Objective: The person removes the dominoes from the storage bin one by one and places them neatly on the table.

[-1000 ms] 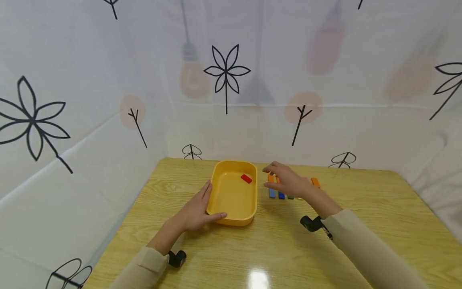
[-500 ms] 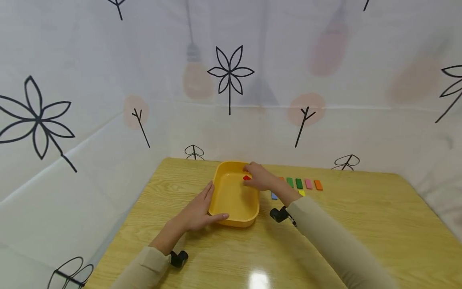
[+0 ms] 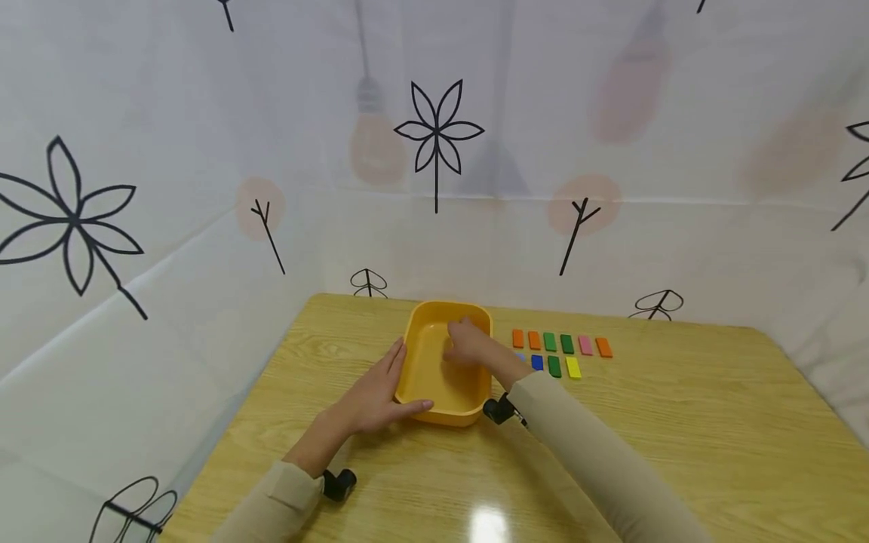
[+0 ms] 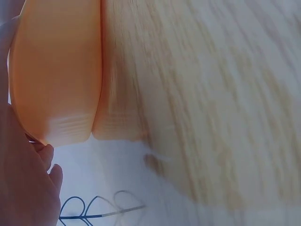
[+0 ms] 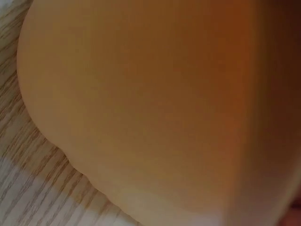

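A yellow plastic bin (image 3: 434, 388) rests on the table. My left hand (image 3: 370, 396) steadies its near left corner, fingers straight along the left wall and thumb over the near rim; the left wrist view shows this hand (image 4: 30, 179) against the bin's outer side (image 4: 56, 75). My right hand (image 3: 471, 343) reaches over the right rim into the bin, fingers pointing down and bent near the floor. The red block seen there earlier is hidden behind it, so I cannot tell whether the fingers hold it. The bin's wall (image 5: 141, 94) fills most of the right wrist view.
Right of the bin lie two rows of small flat coloured blocks, among them a pink block (image 3: 585, 345), a yellow block (image 3: 573, 368) and a blue block (image 3: 537, 363). A patterned white cloth (image 3: 312, 226) hangs behind and to the left of the wooden table (image 3: 679, 422).
My right hand has moved left from above the coloured blocks and down into the bin, covering the red block. My left hand has stayed at the bin's corner.
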A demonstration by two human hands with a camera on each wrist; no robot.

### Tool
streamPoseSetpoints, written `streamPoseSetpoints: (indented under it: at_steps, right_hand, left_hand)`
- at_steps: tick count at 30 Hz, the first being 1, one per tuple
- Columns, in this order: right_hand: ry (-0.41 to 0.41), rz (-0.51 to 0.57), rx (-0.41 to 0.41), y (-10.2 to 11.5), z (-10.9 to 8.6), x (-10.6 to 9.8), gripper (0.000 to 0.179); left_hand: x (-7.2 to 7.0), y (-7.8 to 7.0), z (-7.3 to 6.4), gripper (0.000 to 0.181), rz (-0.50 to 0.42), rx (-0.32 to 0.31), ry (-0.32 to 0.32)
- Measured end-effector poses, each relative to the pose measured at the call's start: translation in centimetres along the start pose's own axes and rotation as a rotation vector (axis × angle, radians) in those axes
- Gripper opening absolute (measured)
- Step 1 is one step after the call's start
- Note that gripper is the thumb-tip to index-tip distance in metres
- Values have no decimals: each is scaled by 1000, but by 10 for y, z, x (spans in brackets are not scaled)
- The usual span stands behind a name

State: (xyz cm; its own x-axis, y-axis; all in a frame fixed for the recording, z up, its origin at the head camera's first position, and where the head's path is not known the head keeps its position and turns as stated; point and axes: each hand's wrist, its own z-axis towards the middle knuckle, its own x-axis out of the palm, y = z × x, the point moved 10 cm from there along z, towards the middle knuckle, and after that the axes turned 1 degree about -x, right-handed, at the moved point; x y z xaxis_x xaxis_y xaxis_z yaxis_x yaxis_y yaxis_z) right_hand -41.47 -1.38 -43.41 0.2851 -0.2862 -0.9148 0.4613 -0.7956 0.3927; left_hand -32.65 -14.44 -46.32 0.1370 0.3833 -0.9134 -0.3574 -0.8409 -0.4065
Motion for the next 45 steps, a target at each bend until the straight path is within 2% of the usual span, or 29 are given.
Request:
streamPoseSetpoints:
  at_steps: [4, 9, 16, 19, 25, 30, 37, 42, 45]
  right_hand:
    - [18, 34, 29, 0, -2, 1, 47]
    - [30, 37, 26, 2, -4, 2, 48]
    - [20, 24, -20, 8, -8, 8, 26]
    - [24, 7, -46, 10, -9, 10, 24]
    - [54, -7, -67, 10, -7, 15, 33]
    - [23, 55, -71, 11, -8, 18, 45]
    - [-4, 100, -174, 22, -11, 27, 49]
    - [-11, 161, -156, 27, -13, 33, 49]
    - [-24, 190, -145, 29, -13, 35, 42]
  left_hand:
    - [-1, 0, 1, 119, 1, -9, 10]
    - [-1, 0, -1, 119, -12, -8, 9]
    - [4, 2, -3, 119, -16, -14, 16]
    - [3, 0, -4, 119, -19, -8, 9]
    - [-1, -4, -3, 119, -16, -5, 5]
    - [-1, -4, -3, 119, -21, -13, 3]
    - [-1, -5, -2, 118, -10, 6, -2]
    - [-2, -6, -2, 117, -7, 18, -5]
    - [-2, -5, -2, 117, -6, 15, -3]
